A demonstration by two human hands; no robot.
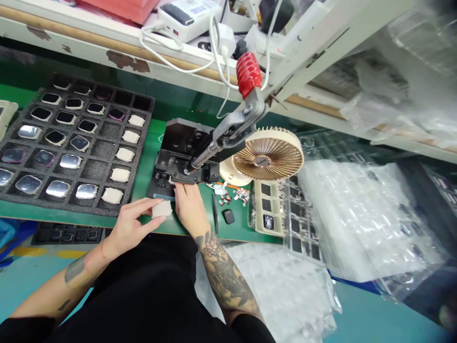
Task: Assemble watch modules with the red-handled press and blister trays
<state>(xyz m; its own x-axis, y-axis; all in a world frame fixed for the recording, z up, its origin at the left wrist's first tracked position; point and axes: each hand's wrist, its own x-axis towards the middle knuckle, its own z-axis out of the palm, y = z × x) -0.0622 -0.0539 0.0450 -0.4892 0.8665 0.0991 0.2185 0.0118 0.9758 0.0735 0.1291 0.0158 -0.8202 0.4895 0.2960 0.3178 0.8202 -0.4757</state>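
Observation:
My left hand (134, 224) pinches a pale, square-cornered smartwatch case (162, 209) between thumb and fingers, just in front of a black hand-operated toggle press (185, 166). Close beside it, my right hand (191, 207) reaches into the front of the press. Its fingers are close together, and their tips are hidden under the clamp, along with whatever they grip. The press's lever rises to a red handle (249, 74). On the left lies a grey foam tray (98, 169) with dark-faced and shiny watches, plus a column of pale cases (120, 175) along its right side.
A cream fan (267, 155) stands right of the press. Black tweezers (215, 212), a small black square piece (229, 216) and tiny parts (241, 194) lie on the green mat. Farther right are a cream tray (259, 202) and bubble-like plastic sheets (360, 219). A shelf with white cables (193, 70) runs behind.

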